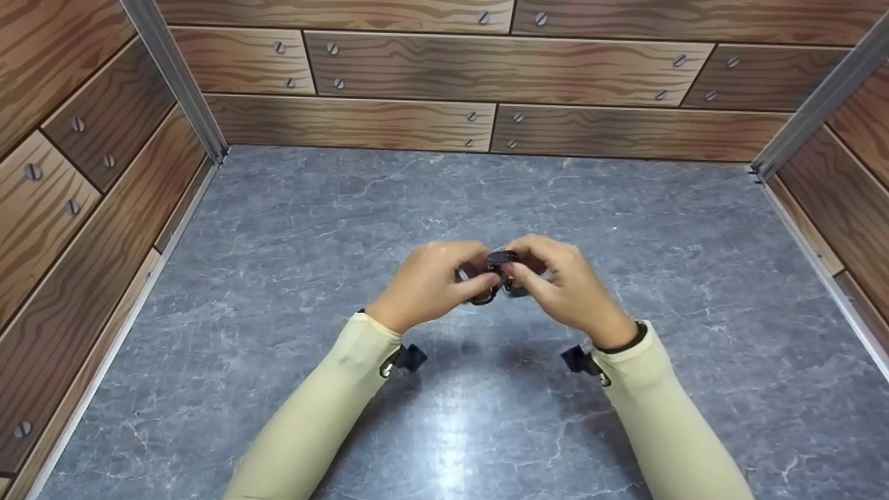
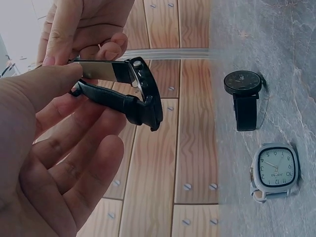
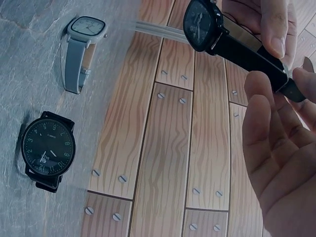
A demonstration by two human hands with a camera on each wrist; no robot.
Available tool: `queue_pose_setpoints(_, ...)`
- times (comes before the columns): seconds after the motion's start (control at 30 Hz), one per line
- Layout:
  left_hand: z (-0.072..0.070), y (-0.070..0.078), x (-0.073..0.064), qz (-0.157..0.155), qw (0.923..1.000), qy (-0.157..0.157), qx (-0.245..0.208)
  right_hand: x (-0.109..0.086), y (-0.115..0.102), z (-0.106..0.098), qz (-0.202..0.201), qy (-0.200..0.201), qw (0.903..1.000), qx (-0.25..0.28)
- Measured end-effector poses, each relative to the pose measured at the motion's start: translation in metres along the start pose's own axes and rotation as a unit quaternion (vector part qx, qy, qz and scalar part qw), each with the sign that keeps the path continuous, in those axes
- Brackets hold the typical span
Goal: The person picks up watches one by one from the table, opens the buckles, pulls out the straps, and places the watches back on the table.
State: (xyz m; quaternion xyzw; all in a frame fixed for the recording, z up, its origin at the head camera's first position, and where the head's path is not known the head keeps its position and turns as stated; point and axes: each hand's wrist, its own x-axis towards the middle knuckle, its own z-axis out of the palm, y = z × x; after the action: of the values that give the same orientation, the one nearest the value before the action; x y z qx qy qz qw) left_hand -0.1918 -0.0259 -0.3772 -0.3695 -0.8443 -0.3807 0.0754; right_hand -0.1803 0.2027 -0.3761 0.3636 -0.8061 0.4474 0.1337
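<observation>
In the head view my left hand (image 1: 441, 278) and right hand (image 1: 566, 281) meet at a black wristwatch (image 1: 500, 260), largely covered by fingers. Both hands pinch its black strap (image 2: 106, 97) near the ends, which lie close together. The round black case (image 3: 200, 24) hangs at the other end of the strap loop, dial turned away from the hands. On the table lie two more watches: a round black watch (image 3: 48, 147) with a black strap and a square pale watch (image 2: 275, 168) with a grey-blue strap. Neither hand touches these two.
The grey marbled table (image 1: 347, 201) is enclosed by wood-patterned panels (image 1: 417, 66) at the back and both sides. Metal posts (image 1: 182, 76) stand in the back corners. Small black cameras (image 1: 410, 357) are strapped at both wrists.
</observation>
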Motion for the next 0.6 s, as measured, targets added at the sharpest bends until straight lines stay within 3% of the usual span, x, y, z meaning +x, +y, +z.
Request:
queue_pose_setpoints(0.4, 0.0011, -0.0003, -0.0002, 0.015, 0.9997, 0.02, -0.003, -0.0003, -0.0031, -0.0044, 0.021, 0.013, 0.9995, 0.02)
queue_pose_setpoints(0.6, 0.0007, -0.0008, 0.0008, 0.005, 0.9992, 0.029, -0.027, 0.0007, -0.0042, -0.0069, 0.041, 0.023, 0.9985, 0.027)
